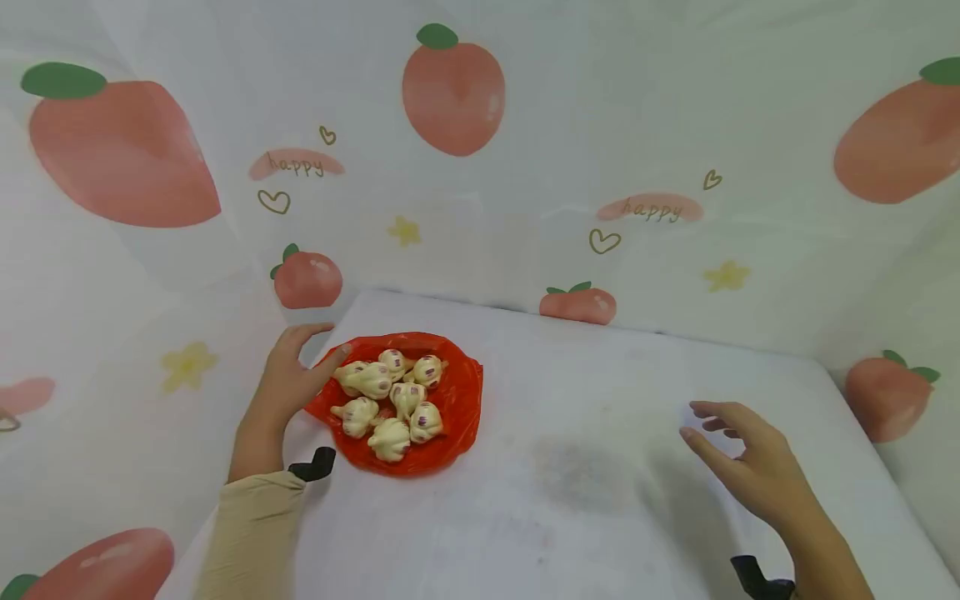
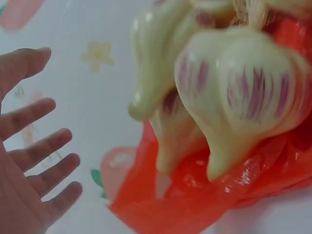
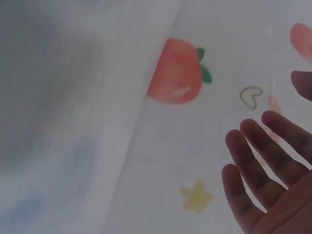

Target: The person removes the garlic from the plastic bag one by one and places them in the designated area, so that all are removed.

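Several garlic bulbs (image 1: pixel 407 400), cream with purple streaks, lie in a red plastic bag (image 1: pixel 467 417) spread on the left part of the table. At the bag's left edge is my left hand (image 1: pixel 294 379), thumb and fingers apart, overlapping the bag's rim in the head view. The left wrist view shows that hand (image 2: pixel 34 146) with spread fingers beside the garlic bulbs (image 2: pixel 243 83), nothing in it. Over the table's right side hovers my right hand (image 1: pixel 750 458), fingers loosely bent and holding nothing. Its palm (image 3: pixel 287 209) faces the camera in the right wrist view.
The white table (image 1: pixel 570 400) meets a white cloth backdrop (image 1: pixel 525 208) printed with red fruit, hearts and yellow flowers, at the back and sides. A greyish smudge (image 1: pixel 581 475) marks the tabletop between the hands. Black wrist mounts (image 1: pixel 313 465) sit on both wrists.
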The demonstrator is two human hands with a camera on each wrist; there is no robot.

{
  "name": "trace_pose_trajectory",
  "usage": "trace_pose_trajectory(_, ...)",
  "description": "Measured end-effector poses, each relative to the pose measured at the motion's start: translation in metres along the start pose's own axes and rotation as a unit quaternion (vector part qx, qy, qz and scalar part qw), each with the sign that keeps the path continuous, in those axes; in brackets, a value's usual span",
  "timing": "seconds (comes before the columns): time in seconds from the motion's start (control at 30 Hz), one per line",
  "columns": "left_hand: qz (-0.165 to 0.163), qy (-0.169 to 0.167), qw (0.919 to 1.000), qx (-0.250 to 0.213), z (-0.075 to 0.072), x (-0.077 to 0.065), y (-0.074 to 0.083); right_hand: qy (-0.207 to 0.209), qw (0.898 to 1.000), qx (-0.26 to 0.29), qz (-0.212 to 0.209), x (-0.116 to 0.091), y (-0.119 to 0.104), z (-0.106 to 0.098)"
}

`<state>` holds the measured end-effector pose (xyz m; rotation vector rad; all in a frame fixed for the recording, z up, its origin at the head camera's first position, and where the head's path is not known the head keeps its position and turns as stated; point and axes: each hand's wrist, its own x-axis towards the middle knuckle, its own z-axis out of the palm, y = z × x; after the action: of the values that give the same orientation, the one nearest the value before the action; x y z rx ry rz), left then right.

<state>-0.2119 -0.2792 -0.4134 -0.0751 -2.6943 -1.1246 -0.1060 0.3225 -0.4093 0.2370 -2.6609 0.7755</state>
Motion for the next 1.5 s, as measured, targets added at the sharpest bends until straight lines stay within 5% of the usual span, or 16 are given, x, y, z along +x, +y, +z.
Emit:
trace_pose_trajectory(0.27, -0.048, -0.016, 0.9963, -0.07, 0.011, 0.017, -0.023, -0.014, 0.997, 0.068, -0.021, 0.011, -0.03, 0.03)
trace_pose_trajectory(0.6, -0.095, -0.031, 0.9874, -0.123, 0.015, 0.014, -0.05, -0.047, 0.993, 0.108, -0.026, 0.012, -0.044, 0.051)
trace_pose_trajectory(0.9, -0.172, -0.077, 0.9672, -0.17, 0.027, 0.018, -0.061, -0.059, 0.988, 0.137, -0.038, 0.021, -0.057, 0.067)
trace_pose_trajectory(1.5, -0.163, -0.067, 0.9644, -0.197, 0.028, 0.019, -0.072, -0.151, 0.961, 0.22, -0.074, 0.052, -0.111, 0.126)
